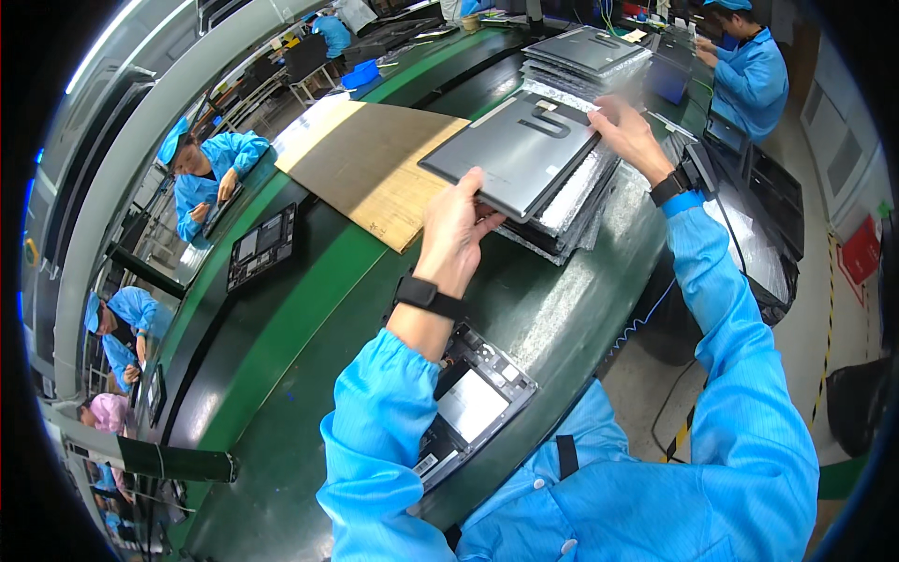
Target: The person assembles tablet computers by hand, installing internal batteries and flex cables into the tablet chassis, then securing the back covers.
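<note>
A grey laptop cover [515, 150] with a dark curved mark is tilted over a stack of covers in silvery plastic wrap [585, 201]. My left hand [457, 220] grips its near left corner, thumb on top and fingers beneath. At the far right corner my right hand [626, 131] has its thumb on the cover's edge; its other fingers are smeared by motion. Below my left wrist lies an opened laptop base [478, 398] with its inner parts and a pale battery showing, partly hidden by my forearm and sleeve.
A brown board [370, 164] lies left of the stack. Another taller stack of covers [590, 56] stands behind. An opened laptop base [262, 245] rests on the green and black line. Co-workers [211, 173] in blue sit across it; another person [749, 75] works at far right.
</note>
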`<move>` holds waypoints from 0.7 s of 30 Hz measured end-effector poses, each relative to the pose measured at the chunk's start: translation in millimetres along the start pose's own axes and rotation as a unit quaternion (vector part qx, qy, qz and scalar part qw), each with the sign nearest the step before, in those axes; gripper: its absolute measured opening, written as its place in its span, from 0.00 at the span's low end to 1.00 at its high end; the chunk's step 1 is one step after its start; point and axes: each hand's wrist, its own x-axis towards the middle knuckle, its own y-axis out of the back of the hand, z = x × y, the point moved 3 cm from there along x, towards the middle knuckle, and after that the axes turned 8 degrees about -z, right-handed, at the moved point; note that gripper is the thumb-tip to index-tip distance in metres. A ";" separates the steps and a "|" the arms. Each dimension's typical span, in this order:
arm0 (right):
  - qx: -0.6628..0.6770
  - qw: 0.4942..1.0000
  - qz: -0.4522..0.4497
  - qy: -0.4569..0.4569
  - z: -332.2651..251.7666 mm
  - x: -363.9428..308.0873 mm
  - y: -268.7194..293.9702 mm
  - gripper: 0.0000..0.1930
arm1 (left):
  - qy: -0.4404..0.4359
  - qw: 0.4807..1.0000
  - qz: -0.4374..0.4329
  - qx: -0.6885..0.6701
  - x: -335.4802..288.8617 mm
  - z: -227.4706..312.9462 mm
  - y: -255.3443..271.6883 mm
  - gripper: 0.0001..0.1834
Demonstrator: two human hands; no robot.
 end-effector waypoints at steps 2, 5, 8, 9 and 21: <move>-0.052 0.998 -0.017 0.003 -4.0 -7.2 3.0 0.26 | -0.067 0.993 0.022 -0.097 -28.0 8.0 6.9 0.12; -0.225 0.972 -0.021 0.070 5.5 -28.0 23.5 0.26 | -0.070 0.991 -0.025 -0.107 -85.1 22.8 48.2 0.06; -0.182 0.978 -0.060 0.086 -9.1 -22.3 24.8 0.18 | -0.102 0.991 0.078 -0.042 -171.5 44.4 117.9 0.11; -0.165 0.981 -0.071 0.079 -22.3 -31.5 26.4 0.16 | -0.115 0.988 0.100 -0.025 -196.0 42.0 145.0 0.12; -0.559 0.824 0.012 -0.093 370.0 -216.9 138.5 0.16 | 0.041 0.992 0.119 0.013 -258.9 18.8 122.4 0.09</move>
